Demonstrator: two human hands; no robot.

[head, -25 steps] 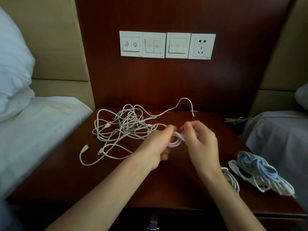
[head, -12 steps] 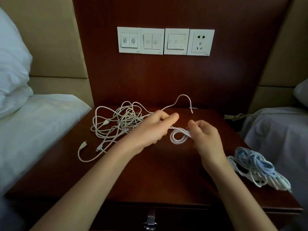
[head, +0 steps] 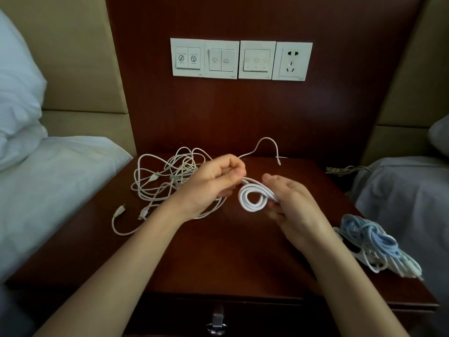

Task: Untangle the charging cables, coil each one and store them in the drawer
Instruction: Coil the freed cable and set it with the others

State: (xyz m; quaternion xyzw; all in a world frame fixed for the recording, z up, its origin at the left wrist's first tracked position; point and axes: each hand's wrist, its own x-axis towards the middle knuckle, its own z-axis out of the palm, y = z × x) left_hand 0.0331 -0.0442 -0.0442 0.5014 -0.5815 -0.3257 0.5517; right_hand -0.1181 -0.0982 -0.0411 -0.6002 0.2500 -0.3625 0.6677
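Coil: a small round white coil is held above the surface, between the two hands.
Tangle: loose white cables are heaped on the surface just behind the left hand, and partly hidden by it.
Free end: one strand is arched up behind the hands, its tip resting near the back edge.
Bundle: blue and white cables are piled at the right edge, well apart from the coil.
Drawer: seen closed below the front edge, with a metal handle.
Wall: a row of switches is mounted above.
Beds: white bedding is seen left, grey bedding right.
Change: half a second earlier the left fingers were stretched out; they are now curled, and the coil is more fully shown.
Left hand: closed on the strand, which is pinched by thumb and forefinger.
Right hand: the coil's right side is gripped between thumb and fingers.
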